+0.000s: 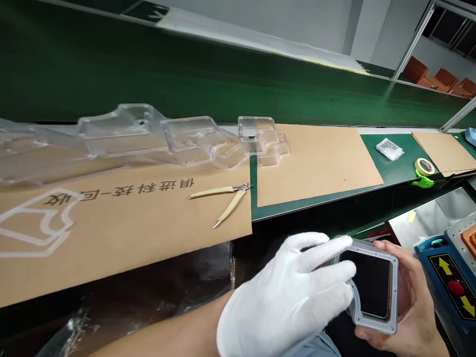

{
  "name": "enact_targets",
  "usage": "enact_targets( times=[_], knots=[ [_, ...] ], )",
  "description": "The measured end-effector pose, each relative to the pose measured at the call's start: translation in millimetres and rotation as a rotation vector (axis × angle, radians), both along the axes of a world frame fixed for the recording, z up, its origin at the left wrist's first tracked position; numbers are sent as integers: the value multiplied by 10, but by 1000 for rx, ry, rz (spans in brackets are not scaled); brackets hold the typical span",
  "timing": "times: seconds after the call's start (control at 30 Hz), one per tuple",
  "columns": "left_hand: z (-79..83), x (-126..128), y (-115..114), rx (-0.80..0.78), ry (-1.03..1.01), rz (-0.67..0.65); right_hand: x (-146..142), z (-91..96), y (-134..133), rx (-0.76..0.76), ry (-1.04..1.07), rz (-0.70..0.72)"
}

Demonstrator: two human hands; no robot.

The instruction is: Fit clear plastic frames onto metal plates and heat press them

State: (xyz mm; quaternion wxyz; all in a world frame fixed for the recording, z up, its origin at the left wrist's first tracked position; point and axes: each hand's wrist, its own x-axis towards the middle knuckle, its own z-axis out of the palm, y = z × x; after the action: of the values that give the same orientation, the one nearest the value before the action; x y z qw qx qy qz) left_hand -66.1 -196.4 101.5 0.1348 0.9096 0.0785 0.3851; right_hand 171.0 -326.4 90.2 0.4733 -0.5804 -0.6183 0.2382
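Observation:
My right hand (pixel 412 302), bare, holds a black rectangular panel in a grey metal frame (pixel 372 282) from below and from the right side. My left hand (pixel 286 292), in a white fabric glove, lies across the frame's left side, with its fingers over the top left corner. Whether those fingers grip the frame is hidden. The lower left part of the frame is covered by the glove.
Brown cardboard (pixel 122 233) lies on a green workbench (pixel 394 153), with clear plastic blister trays (pixel 186 141), cream-handled snips (pixel 226 198) and masking tape (pixel 425 167) nearby. A blue machine (pixel 449 282) with yellow arrows and a red button stands at right.

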Motion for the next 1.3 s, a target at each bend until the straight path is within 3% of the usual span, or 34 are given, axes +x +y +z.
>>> enact_targets(
  times=[0.23,0.43,0.67,0.73,0.87,1.0,1.17,1.3],
  knots=[
    [-3,71,47,9,-22,81,25,-55,15,-19,18,9],
    [63,122,102,-35,-1,-122,56,-113,50,-48,0,-15],
    [41,159,211,-15,39,85,137,-202,99,-97,-14,-11],
    [43,271,255,9,98,57,149,-231,142,-102,-14,4],
    [80,462,309,-26,138,-120,173,-261,247,-107,-14,16],
    [112,411,347,-147,123,-159,228,-272,337,-128,18,26],
    [-114,196,499,-167,25,65,299,-336,440,-131,26,9],
    [-338,153,750,-262,135,147,330,-369,705,-133,59,40]
  ],
)
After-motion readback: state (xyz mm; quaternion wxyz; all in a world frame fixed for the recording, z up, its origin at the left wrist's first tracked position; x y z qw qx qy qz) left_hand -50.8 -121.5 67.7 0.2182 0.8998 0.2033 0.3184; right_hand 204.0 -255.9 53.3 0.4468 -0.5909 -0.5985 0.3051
